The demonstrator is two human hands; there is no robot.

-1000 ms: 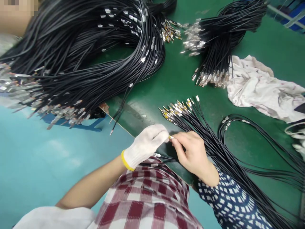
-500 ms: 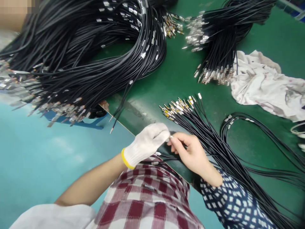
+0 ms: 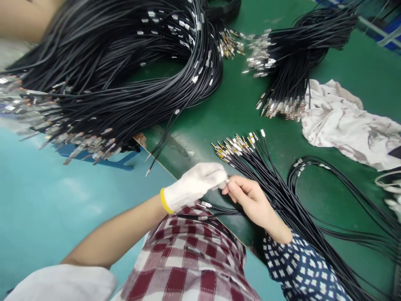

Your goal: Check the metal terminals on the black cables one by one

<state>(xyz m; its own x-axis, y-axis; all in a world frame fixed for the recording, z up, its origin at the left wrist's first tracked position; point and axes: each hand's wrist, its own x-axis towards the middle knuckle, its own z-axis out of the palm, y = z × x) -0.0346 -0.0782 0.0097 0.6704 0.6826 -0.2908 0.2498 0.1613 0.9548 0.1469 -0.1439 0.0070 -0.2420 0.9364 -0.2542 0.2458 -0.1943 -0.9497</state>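
Fingers (image 3: 235, 188) of both hands pinch one small metal tip (image 3: 228, 181)

Held between the two hands, the tip is near the edge of the green counter (image 3: 238, 113). On the bare right hand (image 3: 252, 202), thumb and finger are pressed close on it. The left hand (image 3: 199, 182), in a white glove, has its fingers bent together on the other side. Most of the tip is hidden. Just past the right hand lies a bunch of black cables (image 3: 275, 188). Farther off are a big cable heap (image 3: 150, 94) and a crumpled white cloth (image 3: 347, 119).
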